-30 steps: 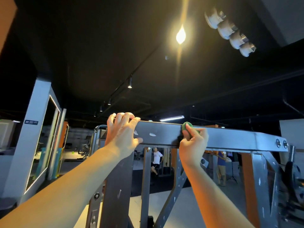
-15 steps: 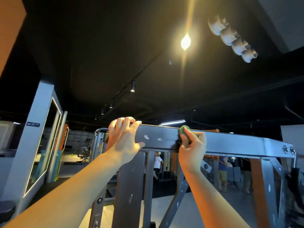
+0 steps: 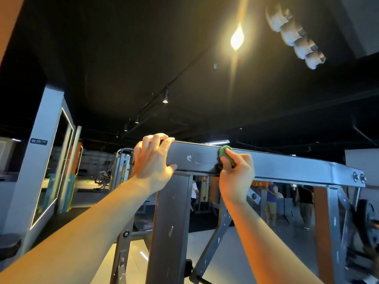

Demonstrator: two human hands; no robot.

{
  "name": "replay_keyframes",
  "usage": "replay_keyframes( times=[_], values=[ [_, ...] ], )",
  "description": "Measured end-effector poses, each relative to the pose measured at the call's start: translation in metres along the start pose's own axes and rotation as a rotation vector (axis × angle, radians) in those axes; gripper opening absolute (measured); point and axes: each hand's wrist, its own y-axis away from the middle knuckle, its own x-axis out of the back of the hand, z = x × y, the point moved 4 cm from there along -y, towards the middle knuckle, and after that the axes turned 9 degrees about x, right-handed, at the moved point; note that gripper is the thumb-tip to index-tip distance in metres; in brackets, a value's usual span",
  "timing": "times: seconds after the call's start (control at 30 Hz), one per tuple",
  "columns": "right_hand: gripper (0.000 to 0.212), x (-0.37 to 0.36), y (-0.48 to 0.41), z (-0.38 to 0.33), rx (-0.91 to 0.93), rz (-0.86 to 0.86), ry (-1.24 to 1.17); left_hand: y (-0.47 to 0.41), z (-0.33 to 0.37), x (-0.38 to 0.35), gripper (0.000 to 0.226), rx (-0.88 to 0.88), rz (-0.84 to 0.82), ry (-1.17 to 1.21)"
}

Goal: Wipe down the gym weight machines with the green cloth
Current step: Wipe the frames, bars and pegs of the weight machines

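Observation:
A grey steel weight machine frame fills the lower half of the view, and its top crossbeam [image 3: 287,167] runs from centre left to right. My left hand [image 3: 152,160] grips the left end of that beam, fingers curled over its top edge and thumb under it. My right hand [image 3: 235,175] holds a bunched green cloth [image 3: 224,151] and presses it against the front face of the beam near the middle. Only a small green wad shows above my fingers. A thick upright post [image 3: 172,226] drops below my left hand.
A diagonal brace [image 3: 217,232] and an orange-backed upright [image 3: 322,228] stand below the beam. A weight plate [image 3: 367,218] hangs at far right. People [image 3: 271,201] stand beyond the frame. A mirrored pillar [image 3: 41,160] rises at left. A bright ceiling lamp [image 3: 236,38] glares overhead.
My right hand has slid the cloth slightly left along the beam's face. My left hand keeps its grip on the beam's end. The view has tilted a little.

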Motion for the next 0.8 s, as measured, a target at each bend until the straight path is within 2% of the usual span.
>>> replay_keyframes(
  times=[0.13, 0.2, 0.3, 0.37, 0.43, 0.5, 0.53, 0.67, 0.73, 0.8],
  values=[
    [0.024, -0.044, 0.022, -0.058, 0.129, -0.004, -0.034, 0.001, -0.006, 0.003, 0.076, -0.003, -0.023, 0.114],
    [0.021, -0.058, 0.029, -0.079, 0.195, -0.105, -0.072, 0.002, -0.007, 0.004, 0.075, -0.002, -0.046, 0.188],
    [0.024, -0.047, 0.014, -0.067, 0.275, -0.255, -0.052, 0.004, -0.007, 0.005, 0.074, 0.025, -0.087, 0.285],
    [0.026, -0.024, 0.0, -0.041, 0.239, -0.203, 0.005, 0.006, -0.01, 0.003, 0.075, 0.056, -0.095, 0.339],
    [0.027, -0.008, -0.007, -0.021, 0.119, -0.087, 0.02, 0.01, -0.015, 0.003, 0.076, 0.094, -0.081, 0.407],
    [0.028, -0.016, 0.001, -0.026, 0.043, 0.001, 0.028, 0.014, -0.021, 0.001, 0.073, 0.132, -0.072, 0.463],
    [0.029, -0.028, 0.01, -0.038, 0.063, 0.012, 0.015, 0.016, -0.025, 0.0, 0.069, 0.147, -0.066, 0.478],
    [0.025, -0.069, 0.041, -0.095, 0.246, -0.155, -0.053, 0.02, -0.034, -0.002, 0.042, 0.196, -0.053, 0.587],
    [0.024, -0.066, 0.032, -0.096, 0.323, -0.298, -0.053, 0.02, -0.033, -0.002, 0.033, 0.222, -0.068, 0.604],
    [0.025, -0.05, 0.014, -0.078, 0.36, -0.325, -0.027, 0.02, -0.035, -0.003, 0.034, 0.258, -0.079, 0.628]
  ],
)
